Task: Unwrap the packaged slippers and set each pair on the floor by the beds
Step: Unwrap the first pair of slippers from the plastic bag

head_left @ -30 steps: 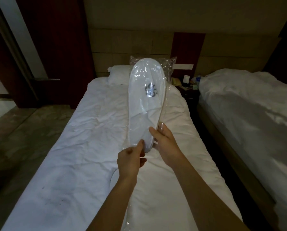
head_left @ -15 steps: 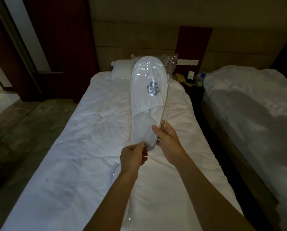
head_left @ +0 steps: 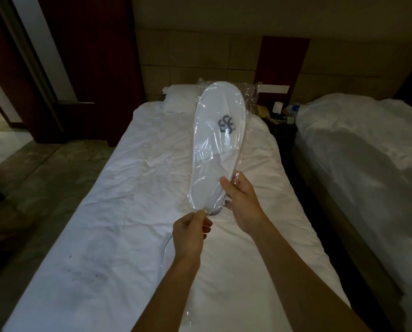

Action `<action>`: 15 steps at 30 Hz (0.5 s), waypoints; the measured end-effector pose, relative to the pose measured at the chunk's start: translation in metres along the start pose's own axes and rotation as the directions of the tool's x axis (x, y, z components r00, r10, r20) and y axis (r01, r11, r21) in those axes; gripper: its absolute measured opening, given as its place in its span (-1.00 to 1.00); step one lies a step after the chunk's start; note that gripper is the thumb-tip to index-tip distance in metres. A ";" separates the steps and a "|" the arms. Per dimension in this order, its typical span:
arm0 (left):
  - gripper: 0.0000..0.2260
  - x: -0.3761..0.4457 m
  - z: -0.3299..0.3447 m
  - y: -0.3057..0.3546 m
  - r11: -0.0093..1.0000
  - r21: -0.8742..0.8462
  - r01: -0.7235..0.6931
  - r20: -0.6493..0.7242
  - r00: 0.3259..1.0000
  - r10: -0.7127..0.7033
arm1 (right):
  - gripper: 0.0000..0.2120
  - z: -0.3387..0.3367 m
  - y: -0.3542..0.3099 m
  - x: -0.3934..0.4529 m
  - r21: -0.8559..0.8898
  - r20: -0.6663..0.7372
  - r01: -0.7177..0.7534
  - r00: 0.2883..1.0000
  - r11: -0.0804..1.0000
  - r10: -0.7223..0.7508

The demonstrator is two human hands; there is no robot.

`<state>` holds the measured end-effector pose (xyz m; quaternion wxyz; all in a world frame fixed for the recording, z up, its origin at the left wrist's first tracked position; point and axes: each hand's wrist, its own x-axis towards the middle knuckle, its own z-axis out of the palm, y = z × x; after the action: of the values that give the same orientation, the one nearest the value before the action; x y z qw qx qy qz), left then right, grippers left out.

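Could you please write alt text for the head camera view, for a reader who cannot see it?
Two bare hands hold up a white slipper pack, still in clear plastic, above a white bed; the left hand pinches the wrapper's lower end, the right hand grips its side. A second bed lies to the right, a cluttered nightstand between them.

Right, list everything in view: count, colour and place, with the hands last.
packaged slippers: one pack, white with a dark logo, in clear wrap, held upright over the near bed
second wrapped pack: one, clear and whitish, flat on the near bed under the left arm
near bed: one, white, centre
pillow: one, white, head of the near bed
second bed: one, white, right
nightstand: one, dark, between the beds, small items on top
floor: grey-brown, left
left hand: pinches the wrap's lower end
right hand: grips the pack's heel end
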<state>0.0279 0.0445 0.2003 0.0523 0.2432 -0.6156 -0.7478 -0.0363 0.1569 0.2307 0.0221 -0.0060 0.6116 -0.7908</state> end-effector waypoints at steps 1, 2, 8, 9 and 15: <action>-0.76 -0.001 -0.001 -0.002 1.000 0.007 -0.002 -0.005 1.000 0.002 | -0.90 0.000 0.001 0.000 0.005 -0.008 0.000 1.000 1.000 0.000; -0.76 -0.003 -0.003 -0.006 1.000 0.008 -0.002 -0.010 1.000 0.002 | -0.90 0.001 0.002 -0.001 0.007 -0.017 0.000 1.000 1.000 0.000; -0.77 -0.015 -0.013 -0.033 0.998 0.000 0.064 -0.023 0.998 -0.064 | -0.90 0.003 -0.006 0.001 0.057 -0.033 0.003 0.999 0.998 -0.001; -0.77 -0.015 -0.014 -0.035 0.998 -0.009 0.062 -0.014 0.998 -0.062 | -0.94 0.003 -0.007 0.001 0.058 -0.031 0.002 1.000 0.998 0.000; -0.78 -0.007 -0.023 -0.044 0.999 0.007 0.052 0.172 0.984 -0.053 | -0.93 -0.002 -0.008 0.002 0.054 -0.040 0.000 0.999 0.999 0.002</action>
<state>0.0536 0.0373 0.1580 -0.0212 0.1937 -0.6121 -0.7664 -0.0381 0.1610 0.2377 0.0105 0.0108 0.5902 -0.8071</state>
